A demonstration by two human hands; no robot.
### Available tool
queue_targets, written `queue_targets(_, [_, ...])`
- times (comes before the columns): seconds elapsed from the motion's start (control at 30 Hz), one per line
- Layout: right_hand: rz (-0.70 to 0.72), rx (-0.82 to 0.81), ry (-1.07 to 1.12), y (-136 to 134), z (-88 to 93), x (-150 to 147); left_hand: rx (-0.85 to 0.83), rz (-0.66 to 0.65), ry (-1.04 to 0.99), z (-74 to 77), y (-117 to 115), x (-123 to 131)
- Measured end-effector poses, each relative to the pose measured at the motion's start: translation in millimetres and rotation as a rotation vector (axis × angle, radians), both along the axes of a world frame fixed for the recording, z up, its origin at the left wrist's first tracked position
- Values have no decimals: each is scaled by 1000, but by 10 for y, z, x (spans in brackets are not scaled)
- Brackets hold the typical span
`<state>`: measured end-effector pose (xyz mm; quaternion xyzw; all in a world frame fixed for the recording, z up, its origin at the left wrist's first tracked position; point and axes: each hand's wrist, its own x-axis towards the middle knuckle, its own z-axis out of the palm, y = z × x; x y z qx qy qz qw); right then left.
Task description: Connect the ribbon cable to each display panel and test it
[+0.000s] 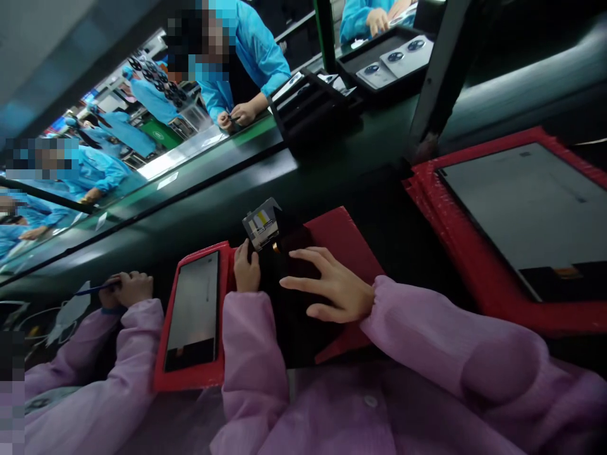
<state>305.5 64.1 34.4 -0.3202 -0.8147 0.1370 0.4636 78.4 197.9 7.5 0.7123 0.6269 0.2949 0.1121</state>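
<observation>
My left hand point(247, 268) is at the lower edge of a small grey device with a lit, colourful display point(262, 225), its fingertips touching or close to it; whether it grips the device is unclear. My right hand point(334, 285) is spread with fingers apart over a dark area, beside a red sheet point(348, 243), and nothing shows in it. Left of my left hand, a flat grey panel point(193, 309) lies on a red pad point(190, 381). A small golden piece point(275, 248) shows just below the device.
A larger panel point(526, 208) rests on stacked red pads point(502, 316) at the right. Behind runs a green conveyor point(213, 208) with black trays point(389, 88). A dark post point(439, 76) rises at the back right. Another person's hands point(130, 289) hold a pen at the left.
</observation>
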Motion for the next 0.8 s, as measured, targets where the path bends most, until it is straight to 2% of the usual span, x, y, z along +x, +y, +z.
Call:
queue_targets(0.1, [67,-130,81,-102,121,120,41,9,-137,117,-564,-188])
queue_targets(0.17, [65,-237,142,-242,242,231,53,44,-202,106,-998,-272])
queue_targets(0.27, [-96,-477,223,-507,371,430,-30,22,-244,-10,-1555,-255])
queue_targets(0.37, [-308,-735,243,-735,307,629,-118,-158,-225,-134,-1898,-103])
queue_targets(0.47, [-442,-832,248,-871,66,764,-34,-312,-115,-188,-2059,73])
queue_targets(0.6, [-606,-863,176,-946,-208,761,157,-441,3,-174,-2115,296])
queue_targets(0.67, [-728,-788,42,-969,-233,674,156,-504,36,-165,-2099,414])
queue_targets(0.73, [-870,-611,-171,-999,-200,539,111,-516,52,-170,-2063,519])
queue_targets(0.8, [-857,-465,-336,-1034,-156,376,76,-499,42,-192,-2023,590])
